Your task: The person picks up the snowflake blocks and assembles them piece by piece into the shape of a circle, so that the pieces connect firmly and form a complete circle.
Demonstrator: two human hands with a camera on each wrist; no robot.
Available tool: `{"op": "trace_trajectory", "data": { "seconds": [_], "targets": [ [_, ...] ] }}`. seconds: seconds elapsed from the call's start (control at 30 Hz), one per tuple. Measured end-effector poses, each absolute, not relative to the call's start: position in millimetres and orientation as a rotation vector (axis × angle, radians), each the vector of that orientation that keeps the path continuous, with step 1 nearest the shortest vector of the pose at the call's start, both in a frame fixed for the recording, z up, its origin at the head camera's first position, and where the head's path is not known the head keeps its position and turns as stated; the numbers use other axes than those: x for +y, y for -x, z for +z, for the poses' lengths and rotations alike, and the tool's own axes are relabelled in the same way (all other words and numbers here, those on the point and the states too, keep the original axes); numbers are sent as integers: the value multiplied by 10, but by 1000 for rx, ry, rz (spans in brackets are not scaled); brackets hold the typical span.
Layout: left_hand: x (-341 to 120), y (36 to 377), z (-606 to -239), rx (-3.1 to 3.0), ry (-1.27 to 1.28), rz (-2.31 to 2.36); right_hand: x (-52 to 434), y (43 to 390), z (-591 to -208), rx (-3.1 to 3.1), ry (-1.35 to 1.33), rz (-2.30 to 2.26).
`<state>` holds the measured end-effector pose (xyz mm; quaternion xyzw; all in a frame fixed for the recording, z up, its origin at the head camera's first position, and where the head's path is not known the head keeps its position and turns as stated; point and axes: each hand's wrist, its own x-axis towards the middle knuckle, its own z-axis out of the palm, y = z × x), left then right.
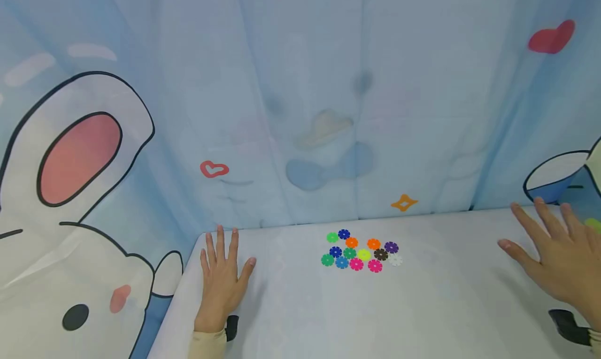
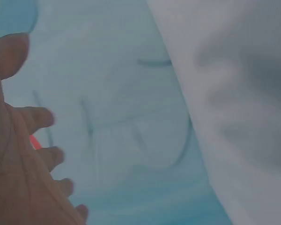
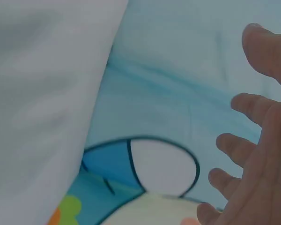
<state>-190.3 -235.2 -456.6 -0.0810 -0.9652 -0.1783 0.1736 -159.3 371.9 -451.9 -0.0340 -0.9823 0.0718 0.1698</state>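
Near the middle of the far edge of the white table (image 1: 300, 309), colourful notched discs (image 1: 363, 255) lie in a loose cluster. Beside the left edge is the left hand (image 1: 220, 288) — fingers straight, thumb spread wide. Toward the far right corner, the right hand (image 1: 561, 262) is spread wide too — both well apart from the discs.

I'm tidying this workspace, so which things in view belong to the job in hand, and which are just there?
Probably part of the job:
- colourful notched discs, lying between the hands
- left hand and right hand, neither holding anything

Probably just surroundings:
- white tabletop
- blue printed curtain
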Motion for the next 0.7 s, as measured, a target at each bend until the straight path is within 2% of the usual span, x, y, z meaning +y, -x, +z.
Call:
{"op": "trace_trajectory", "data": {
  "seconds": [0.2,0.5,0.7],
  "targets": [
    [-2093,1994,-4744,-2797,307,-722,3174,1775,-4574,-2813,-181,407],
    [-1375,2359,-5004,-2836,387,-1081,2084,2058,-4711,-2909,-371,828],
    [-1059,2491,-5058,-2860,416,-1170,1779,2179,-4873,-2895,-407,908]
  ]
}}
